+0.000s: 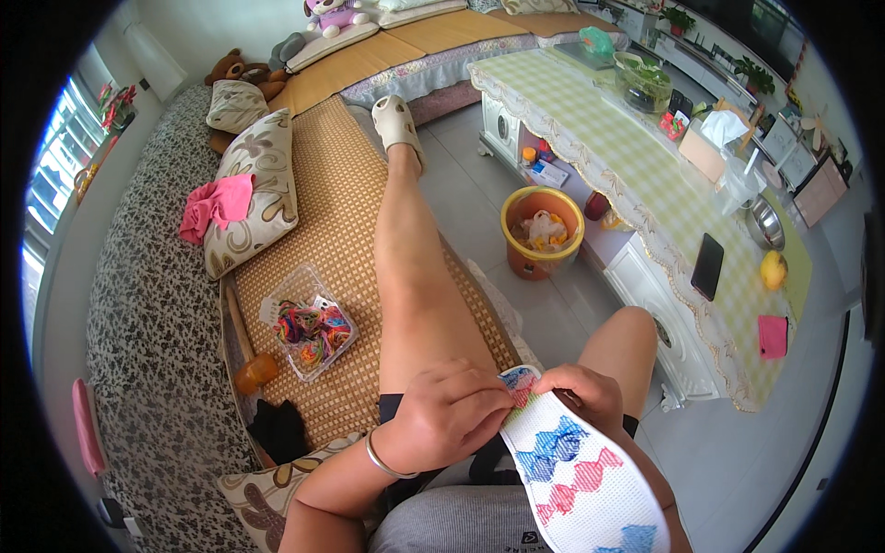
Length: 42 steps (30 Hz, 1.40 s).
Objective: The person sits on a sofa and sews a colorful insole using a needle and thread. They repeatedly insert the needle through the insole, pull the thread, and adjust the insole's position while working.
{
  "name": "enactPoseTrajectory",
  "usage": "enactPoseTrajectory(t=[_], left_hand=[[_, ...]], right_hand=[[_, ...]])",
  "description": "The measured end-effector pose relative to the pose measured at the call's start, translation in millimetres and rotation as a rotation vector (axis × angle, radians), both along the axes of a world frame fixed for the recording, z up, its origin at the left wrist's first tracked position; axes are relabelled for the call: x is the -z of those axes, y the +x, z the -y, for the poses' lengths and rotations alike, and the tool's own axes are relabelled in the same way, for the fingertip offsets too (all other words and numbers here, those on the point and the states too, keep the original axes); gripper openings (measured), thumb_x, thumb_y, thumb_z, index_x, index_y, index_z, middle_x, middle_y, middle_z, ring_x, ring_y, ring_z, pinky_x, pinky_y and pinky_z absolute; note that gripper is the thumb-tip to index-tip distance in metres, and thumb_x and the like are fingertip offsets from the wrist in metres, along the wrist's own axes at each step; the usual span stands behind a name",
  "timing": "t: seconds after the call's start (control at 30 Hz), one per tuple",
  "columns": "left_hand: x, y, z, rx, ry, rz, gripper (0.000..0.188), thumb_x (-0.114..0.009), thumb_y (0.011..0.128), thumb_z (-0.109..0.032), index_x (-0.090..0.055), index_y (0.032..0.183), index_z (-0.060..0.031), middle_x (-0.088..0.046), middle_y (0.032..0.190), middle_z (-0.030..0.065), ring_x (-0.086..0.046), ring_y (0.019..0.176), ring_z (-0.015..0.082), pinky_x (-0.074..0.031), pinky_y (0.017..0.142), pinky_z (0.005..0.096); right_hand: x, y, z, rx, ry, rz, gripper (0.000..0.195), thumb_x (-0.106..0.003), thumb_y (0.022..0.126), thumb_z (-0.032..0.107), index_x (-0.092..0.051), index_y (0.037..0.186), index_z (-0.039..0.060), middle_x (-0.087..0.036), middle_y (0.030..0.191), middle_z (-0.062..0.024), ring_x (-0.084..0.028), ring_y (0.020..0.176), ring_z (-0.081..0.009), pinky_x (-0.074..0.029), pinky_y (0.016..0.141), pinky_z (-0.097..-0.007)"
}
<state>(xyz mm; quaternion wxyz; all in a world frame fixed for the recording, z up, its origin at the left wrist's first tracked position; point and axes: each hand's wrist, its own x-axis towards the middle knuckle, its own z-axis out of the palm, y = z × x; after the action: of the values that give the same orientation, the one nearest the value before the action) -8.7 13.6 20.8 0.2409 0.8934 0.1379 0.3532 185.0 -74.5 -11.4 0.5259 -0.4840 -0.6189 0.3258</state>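
A white cross-stitch insole (588, 477) with blue and red zigzag patterns lies over my lap, its far end raised between my hands. My left hand (449, 411), with a silver bangle on the wrist, has its fingertips pinched at the left edge near that end. From the right side, my right hand (584, 394) grips the same end with the thumb on top and the other fingers mostly hidden beneath. Whether a needle or thread sits between my left fingertips cannot be seen. Stitched blue and red colour shows at the far end.
On the woven mat (332, 186) to my left stand a clear plastic box (314, 325) of colourful thread skeins and an orange-headed mallet (256, 373). A waste bin (543, 231) is on the floor. The checked tablecloth (643, 152) at right bears a phone (707, 266) and a yellow fruit (774, 269).
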Motion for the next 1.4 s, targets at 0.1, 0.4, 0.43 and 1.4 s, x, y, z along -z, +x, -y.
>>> enactPoseTrajectory(t=[0.1,0.4,0.43,1.4], left_hand=[[-1,0,1,-0.020,0.082,-0.005,0.024,-0.074,0.063,0.000,-0.064,0.085,-0.0034,-0.062,0.082,0.0072,-0.061,0.071,0.0237,-0.048,0.064,0.0329],[-7,-3,-3,0.006,0.178,0.014,0.024,-0.073,0.065,0.001,-0.063,0.086,-0.0031,-0.062,0.083,0.0071,-0.061,0.072,0.0238,-0.048,0.064,0.0337],[-8,-3,-4,0.031,0.125,0.010,0.023,-0.073,0.066,0.001,-0.063,0.086,-0.0032,-0.062,0.083,0.0071,-0.061,0.072,0.0238,-0.048,0.064,0.0336],[21,-15,-1,0.394,-0.949,0.310,0.043,-0.076,0.068,-0.013,-0.066,0.107,0.0021,-0.053,0.120,0.0174,-0.051,0.113,0.0274,-0.038,0.098,0.0386]], right_hand=[[1,1,1,-0.011,-0.069,-0.031,0.015,-0.061,0.083,-0.001,-0.062,0.097,0.0037,-0.066,0.087,-0.0111,-0.067,0.074,-0.0225,-0.051,0.065,-0.0280],[-3,-2,4,-0.125,-0.194,-0.245,0.013,-0.062,0.086,0.002,-0.063,0.099,0.0035,-0.067,0.090,-0.0090,-0.066,0.080,-0.0149,-0.050,0.069,-0.0248],[-3,-1,3,-0.132,-0.199,-0.246,0.013,-0.062,0.086,0.003,-0.063,0.099,0.0036,-0.067,0.090,-0.0089,-0.065,0.080,-0.0146,-0.050,0.069,-0.0246],[8,-1,3,-0.294,-0.258,-0.457,0.030,-0.074,0.077,0.008,-0.061,0.102,0.0011,-0.064,0.095,-0.0067,-0.063,0.083,-0.0106,-0.048,0.072,-0.0215]])
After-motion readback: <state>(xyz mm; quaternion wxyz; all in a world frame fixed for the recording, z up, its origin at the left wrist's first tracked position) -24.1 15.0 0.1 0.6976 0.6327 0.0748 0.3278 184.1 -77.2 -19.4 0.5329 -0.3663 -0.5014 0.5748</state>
